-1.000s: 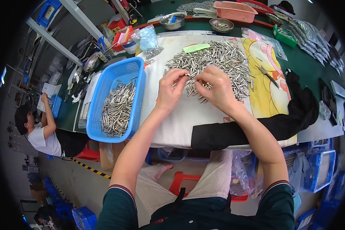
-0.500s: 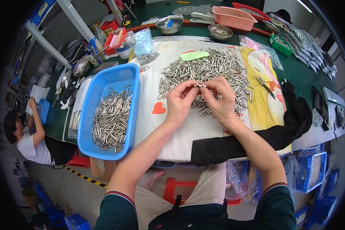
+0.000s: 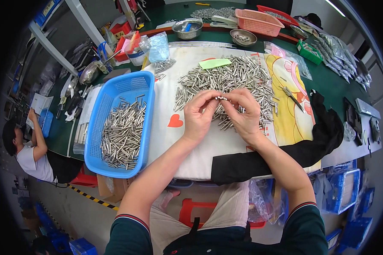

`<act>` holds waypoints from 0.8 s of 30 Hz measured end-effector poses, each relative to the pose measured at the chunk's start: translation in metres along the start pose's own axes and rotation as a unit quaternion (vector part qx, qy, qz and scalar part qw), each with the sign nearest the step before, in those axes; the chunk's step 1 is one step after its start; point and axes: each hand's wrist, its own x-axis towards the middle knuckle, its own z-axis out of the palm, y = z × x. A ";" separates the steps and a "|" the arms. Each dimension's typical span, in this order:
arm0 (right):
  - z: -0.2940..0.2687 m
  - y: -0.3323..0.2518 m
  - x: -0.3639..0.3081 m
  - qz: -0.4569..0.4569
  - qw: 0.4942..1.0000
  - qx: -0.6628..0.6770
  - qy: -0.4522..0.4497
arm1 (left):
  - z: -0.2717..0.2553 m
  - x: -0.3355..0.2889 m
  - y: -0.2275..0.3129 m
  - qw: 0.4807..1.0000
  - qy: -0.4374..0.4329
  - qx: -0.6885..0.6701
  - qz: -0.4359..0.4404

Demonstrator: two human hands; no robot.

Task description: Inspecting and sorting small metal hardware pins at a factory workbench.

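Note:
Between the fingertips of both hands sits a small row of metal pins [image 3: 221, 98], their round ends facing me. My left hand [image 3: 200, 115] pinches the row from the left side, and my right hand [image 3: 245, 111] pinches it from the right. Both hands hover over the near part of a large heap of loose metal pins [image 3: 238, 76] on a white printed mat [image 3: 161, 136]. A pale green slip [image 3: 215, 63] lies on the heap's far side. To the left, a blue plastic basket [image 3: 147, 127] holds many similar pins.
Black cloth [image 3: 259, 163] lies along the mat's near right edge, under my right forearm. Pliers [image 3: 292, 97] rest on the yellow print. Metal bowls [image 3: 187, 29], a pink basket [image 3: 259, 23] and a green tray [image 3: 309, 52] stand behind. Another person [image 3: 32, 153] sits at far left.
The pins stay between my fingertips, with only a slight shift of the fingers around them. The whole view has moved a little; the basket and heap look the same.

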 end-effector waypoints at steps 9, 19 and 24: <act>-0.004 0.009 0.004 0.206 0.977 0.009 -0.051 | -0.004 0.004 -0.003 0.939 -0.033 -0.200 -0.278; 0.003 -0.002 0.035 0.298 0.944 0.058 -0.128 | -0.021 0.009 -0.011 0.815 0.006 -0.376 -0.441; 0.057 0.006 0.100 0.199 0.950 -0.069 -0.232 | -0.027 0.013 -0.012 0.813 0.052 -0.404 -0.416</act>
